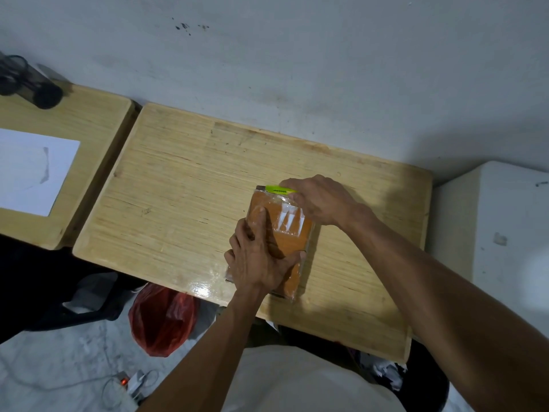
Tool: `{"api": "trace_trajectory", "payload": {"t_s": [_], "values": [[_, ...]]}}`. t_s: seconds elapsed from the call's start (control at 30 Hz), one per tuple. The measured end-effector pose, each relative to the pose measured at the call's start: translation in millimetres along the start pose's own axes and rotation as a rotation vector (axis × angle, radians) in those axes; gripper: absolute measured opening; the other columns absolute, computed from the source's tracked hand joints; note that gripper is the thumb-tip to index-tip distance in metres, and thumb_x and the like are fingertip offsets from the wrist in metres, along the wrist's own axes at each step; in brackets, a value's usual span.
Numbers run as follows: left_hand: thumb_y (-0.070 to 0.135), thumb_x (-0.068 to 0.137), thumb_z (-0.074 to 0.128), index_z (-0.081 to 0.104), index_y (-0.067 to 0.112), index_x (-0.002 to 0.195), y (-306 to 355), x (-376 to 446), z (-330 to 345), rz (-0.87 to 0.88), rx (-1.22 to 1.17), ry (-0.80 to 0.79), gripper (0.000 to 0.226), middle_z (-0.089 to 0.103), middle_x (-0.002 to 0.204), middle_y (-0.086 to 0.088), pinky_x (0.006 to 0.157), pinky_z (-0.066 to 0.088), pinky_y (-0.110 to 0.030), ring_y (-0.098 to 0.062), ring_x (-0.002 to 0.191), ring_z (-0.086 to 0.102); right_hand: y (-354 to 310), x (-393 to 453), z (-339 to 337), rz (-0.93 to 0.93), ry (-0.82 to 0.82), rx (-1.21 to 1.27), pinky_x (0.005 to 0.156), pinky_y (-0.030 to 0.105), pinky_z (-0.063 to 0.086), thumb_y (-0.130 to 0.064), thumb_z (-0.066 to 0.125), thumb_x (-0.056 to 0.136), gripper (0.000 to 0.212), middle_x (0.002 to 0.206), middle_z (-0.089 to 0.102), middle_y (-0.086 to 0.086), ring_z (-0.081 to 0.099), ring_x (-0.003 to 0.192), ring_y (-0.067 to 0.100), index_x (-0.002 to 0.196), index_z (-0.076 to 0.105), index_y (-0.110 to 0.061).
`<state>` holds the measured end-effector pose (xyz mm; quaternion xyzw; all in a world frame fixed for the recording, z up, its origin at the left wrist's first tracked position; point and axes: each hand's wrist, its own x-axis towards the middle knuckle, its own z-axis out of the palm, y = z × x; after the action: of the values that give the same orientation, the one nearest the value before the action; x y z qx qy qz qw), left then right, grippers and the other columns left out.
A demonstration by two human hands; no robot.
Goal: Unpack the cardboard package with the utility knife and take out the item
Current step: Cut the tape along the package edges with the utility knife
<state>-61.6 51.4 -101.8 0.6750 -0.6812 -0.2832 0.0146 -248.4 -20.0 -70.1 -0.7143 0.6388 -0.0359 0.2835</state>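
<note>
A brown cardboard package (289,242), wrapped in clear tape with a white label on top, lies flat on the wooden table (184,185). My left hand (258,257) presses down on its near left part, fingers spread over the top. My right hand (322,200) grips a lime-green utility knife (277,189) laid along the package's far edge, its dark tip pointing left at the far left corner. The blade itself is too small to make out.
A second wooden table (74,120) stands to the left with a white sheet (32,171) and a dark object (29,84) on it. A white cabinet (499,233) stands at the right. A red plastic bag (163,319) and cables lie on the floor.
</note>
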Motion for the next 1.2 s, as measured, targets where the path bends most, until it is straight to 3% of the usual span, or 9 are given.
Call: {"api": "trace_trajectory", "payload": {"t_s": [0.2,0.37,0.5,0.9,1.07,1.2], "values": [[0.091,0.054,0.059,-0.003,0.045,0.151,-1.2,0.6,0.7,0.006,-0.012,-0.008,0.124,0.011,0.154,-0.005,0.104,0.028,-0.053,-0.034,0.136,0.024,-7.2,2.1,-1.7,-0.033,0.008,-0.117,0.06,0.034,0.042,-0.027,0.043,0.103,0.033,0.104,0.068,0.006,0.062,0.084,0.029,0.134,0.049,-0.036],[0.089,0.055,0.06,-0.003,0.045,0.152,-1.6,0.9,0.9,0.007,-0.011,-0.008,0.124,0.01,0.155,-0.006,0.104,0.028,-0.054,-0.035,0.137,0.023,-3.7,-5.2,-5.2,-0.046,0.025,-0.166,0.063,0.035,0.05,-0.029,0.045,0.103,0.034,0.109,0.07,0.003,0.065,0.088,0.027,0.136,0.048,-0.035],[0.091,0.055,0.058,-0.001,0.044,0.152,-1.4,0.1,0.6,0.003,-0.01,-0.009,0.123,0.011,0.154,-0.007,0.103,0.029,-0.053,-0.035,0.136,0.024,-2.0,-10.8,-7.8,-0.061,0.041,-0.219,0.062,0.033,0.042,-0.028,0.043,0.103,0.037,0.112,0.07,0.006,0.066,0.091,0.031,0.14,0.047,-0.031],[0.087,0.057,0.062,-0.001,0.043,0.152,0.4,-0.8,-1.0,-0.003,0.011,-0.017,0.123,0.009,0.155,-0.007,0.104,0.028,-0.056,-0.036,0.138,0.022,1.0,-25.3,-13.2,-0.047,0.043,-0.287,0.061,0.037,0.056,-0.03,0.049,0.101,0.028,0.095,0.069,0.001,0.064,0.073,0.023,0.129,0.052,-0.03],[0.087,0.056,0.063,0.0,0.043,0.152,1.5,-1.2,-2.3,-0.007,0.006,-0.024,0.122,0.01,0.155,-0.007,0.105,0.028,-0.056,-0.035,0.138,0.022,5.7,-31.9,-15.3,-0.049,0.035,-0.329,0.053,0.03,0.038,-0.031,0.044,0.103,0.024,0.093,0.068,0.0,0.061,0.074,0.022,0.125,0.053,-0.028],[0.086,0.057,0.063,-0.001,0.043,0.152,0.6,-0.7,-1.6,0.001,0.001,-0.024,0.122,0.011,0.156,-0.007,0.105,0.027,-0.056,-0.036,0.138,0.022,7.2,-38.6,-16.9,-0.042,0.047,-0.327,0.057,0.031,0.039,-0.033,0.04,0.104,0.029,0.1,0.069,0.001,0.063,0.079,0.022,0.131,0.051,-0.028]]}}
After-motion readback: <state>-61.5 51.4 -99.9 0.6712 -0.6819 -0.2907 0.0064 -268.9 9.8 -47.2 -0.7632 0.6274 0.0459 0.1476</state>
